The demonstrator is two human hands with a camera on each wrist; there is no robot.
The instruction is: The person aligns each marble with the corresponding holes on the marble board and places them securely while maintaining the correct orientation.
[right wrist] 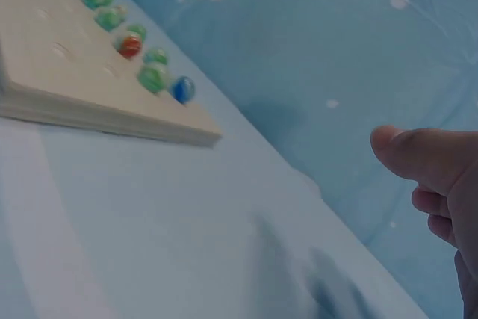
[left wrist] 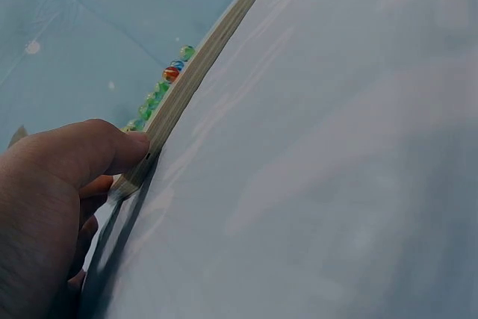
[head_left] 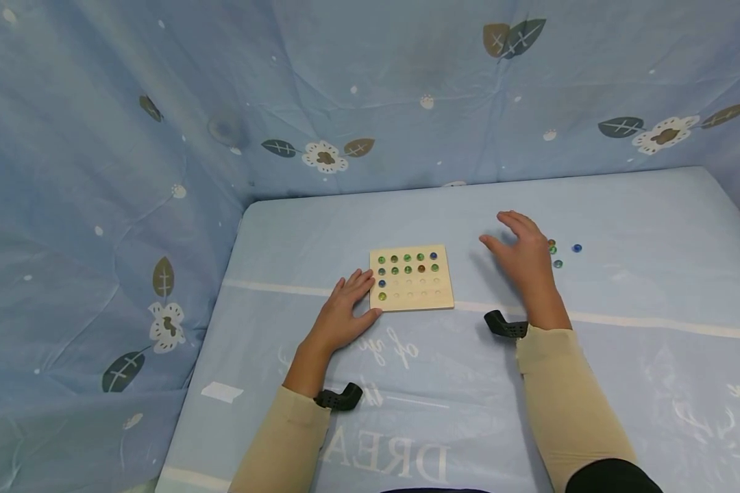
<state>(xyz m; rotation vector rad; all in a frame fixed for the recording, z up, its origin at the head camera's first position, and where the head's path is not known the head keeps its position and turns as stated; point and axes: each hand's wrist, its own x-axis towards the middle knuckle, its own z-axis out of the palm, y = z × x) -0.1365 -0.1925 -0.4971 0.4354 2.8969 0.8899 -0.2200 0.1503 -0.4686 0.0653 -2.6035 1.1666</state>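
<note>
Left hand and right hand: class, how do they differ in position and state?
The left hand touches the wooden board at its near left corner; the right hand hovers above the light blue tablecloth, touching nothing visible. The left hand lies far left of the loose glass marbles; the right hand appears beside them. Both are bare hands with beige sleeves and black wrist devices.

Curtained space, room type unclear, flowered blue drapes (head_left: 395,89), covered table (head_left: 629,390)
</note>
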